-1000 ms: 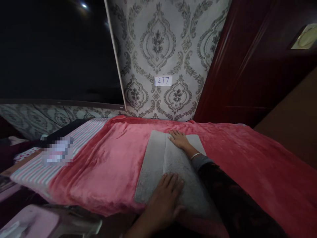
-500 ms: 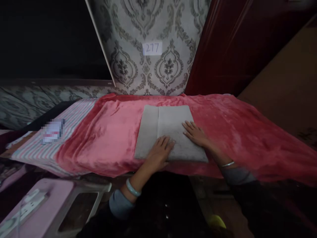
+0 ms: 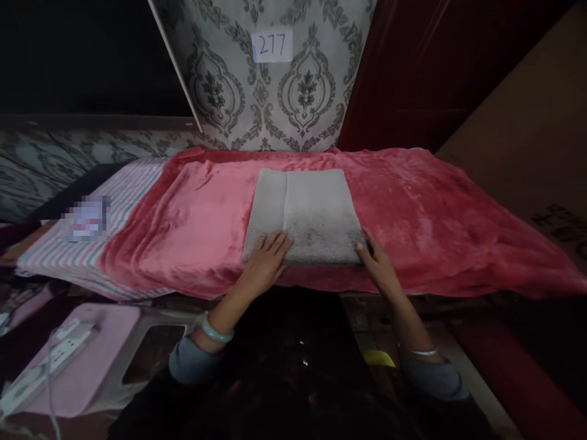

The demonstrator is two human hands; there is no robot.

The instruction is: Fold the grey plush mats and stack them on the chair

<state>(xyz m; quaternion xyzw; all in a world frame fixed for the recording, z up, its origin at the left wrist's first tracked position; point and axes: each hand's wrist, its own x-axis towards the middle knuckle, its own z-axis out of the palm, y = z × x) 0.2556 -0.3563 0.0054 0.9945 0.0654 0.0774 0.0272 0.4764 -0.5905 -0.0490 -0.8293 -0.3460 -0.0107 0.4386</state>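
One striped cloth (image 3: pixel 132 189) bearing one blurred-out item (image 3: pixel 87 219) lies left of the pink blanket (image 3: pixel 192 226); nearer stands one pink board (image 3: pixel 107 342) with one white power strip (image 3: pixel 55 360). One label reading 277 (image 3: pixel 273 44) hangs on the wall. One folded grey cloth (image 3: pixel 316 195) lies mid-blanket. Of two hands, the left hand (image 3: pixel 266 261) lies flat, fingers lightly parted, across its near-left edge; the right hand (image 3: pixel 378 264) touches its near-right corner, pinching or not I cannot tell.
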